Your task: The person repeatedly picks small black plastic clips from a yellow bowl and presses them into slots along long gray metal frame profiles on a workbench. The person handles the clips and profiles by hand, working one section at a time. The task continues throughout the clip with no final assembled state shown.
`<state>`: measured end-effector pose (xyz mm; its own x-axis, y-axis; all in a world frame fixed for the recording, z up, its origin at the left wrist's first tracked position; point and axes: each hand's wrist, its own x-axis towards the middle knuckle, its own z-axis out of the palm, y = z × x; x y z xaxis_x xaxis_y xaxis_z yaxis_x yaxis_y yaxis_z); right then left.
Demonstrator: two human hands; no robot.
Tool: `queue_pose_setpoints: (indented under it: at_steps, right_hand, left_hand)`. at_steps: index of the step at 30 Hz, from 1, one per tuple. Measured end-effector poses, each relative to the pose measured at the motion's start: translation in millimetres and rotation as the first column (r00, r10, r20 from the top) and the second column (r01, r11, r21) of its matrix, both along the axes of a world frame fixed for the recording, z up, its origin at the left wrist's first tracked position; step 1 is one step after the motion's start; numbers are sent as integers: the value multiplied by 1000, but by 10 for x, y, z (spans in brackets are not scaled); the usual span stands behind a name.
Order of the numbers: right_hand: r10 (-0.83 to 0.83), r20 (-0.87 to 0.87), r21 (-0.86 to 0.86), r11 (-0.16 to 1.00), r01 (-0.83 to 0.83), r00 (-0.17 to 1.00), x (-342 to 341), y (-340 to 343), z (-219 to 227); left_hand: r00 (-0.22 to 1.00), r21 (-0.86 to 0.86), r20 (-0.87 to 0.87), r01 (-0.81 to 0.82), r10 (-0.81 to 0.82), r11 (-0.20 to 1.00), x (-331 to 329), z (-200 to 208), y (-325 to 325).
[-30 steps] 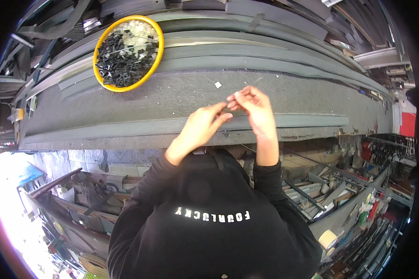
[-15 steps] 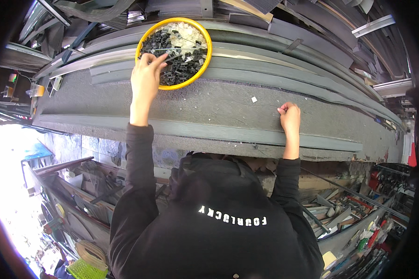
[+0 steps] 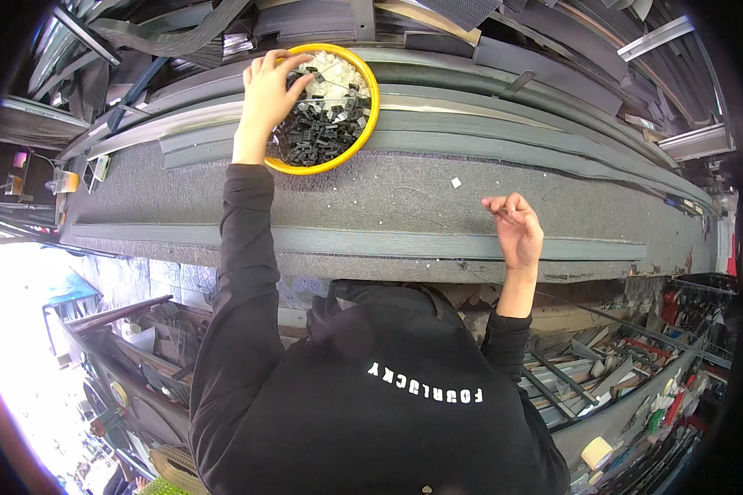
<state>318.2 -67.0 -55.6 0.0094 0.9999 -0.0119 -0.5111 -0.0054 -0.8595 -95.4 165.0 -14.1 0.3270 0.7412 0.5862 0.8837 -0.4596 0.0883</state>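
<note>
Over the basin (image 3: 375, 99), left fingers (image 3: 292, 61) part; well aside, right fingers (image 3: 516, 202) curl, grip unclear.

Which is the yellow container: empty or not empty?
Not empty: black pieces and whitish pieces lie inside the container; their depth cannot be told.

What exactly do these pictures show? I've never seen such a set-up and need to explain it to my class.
There is no machine: these are a person's own bare hands. A wide fisheye camera worn on the head looks down, so straight edges appear bent. The left hand reaches over the edge of a yellow-rimmed basin of small black pieces and whitish pieces. The right hand is over the grey work surface, where a small white square and a long grey strip lie. I cannot tell whether either hand holds something small.
</note>
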Motion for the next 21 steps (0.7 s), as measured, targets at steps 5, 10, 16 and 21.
queue_pose_setpoints:
  at_steps: [5, 10, 16, 21]
  right_hand:
    - [57, -121, -46, 997, -63, 991, -154, -80, 118]
    - [-51, 80, -212, 975, 67, 996, -237, -234, 133]
    - [-46, 100, -228, 971, 68, 994, -250, -329, 152]
    - [-44, 129, -247, 966, 76, 991, -282, -375, 142]
  left_hand:
    - [1000, -9, -8, -20, 20, 1000, 261, -65, 229]
    - [994, -30, -34, -106, 105, 994, 333, -77, 378]
    - [962, -79, -87, -265, 258, 961, 443, -57, 446]
    - [959, -88, -59, -281, 276, 956, 539, -87, 463]
